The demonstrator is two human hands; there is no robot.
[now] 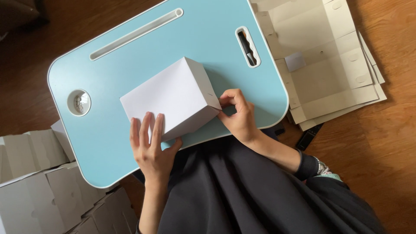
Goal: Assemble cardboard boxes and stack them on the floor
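1. closing step, it seems: the left hand (151,147) lies flat, fingers spread, on the white box (173,97) at the near edge of the blue surface (108,56).
2. the right hand (239,116) pinches the box's right end flap, fingers curled.
3. next likely needs a firm tuck.
4. open room lies far and left; flat cartons (329,60) crowd the right.

A light blue lap table with a white rim (86,143) sits over a brown wooden floor (390,138). A stack of flat beige cardboard sheets (329,86) lies on the floor at right; folded grey-white boxes (39,190) crowd the lower left. Soft daylight falls evenly.
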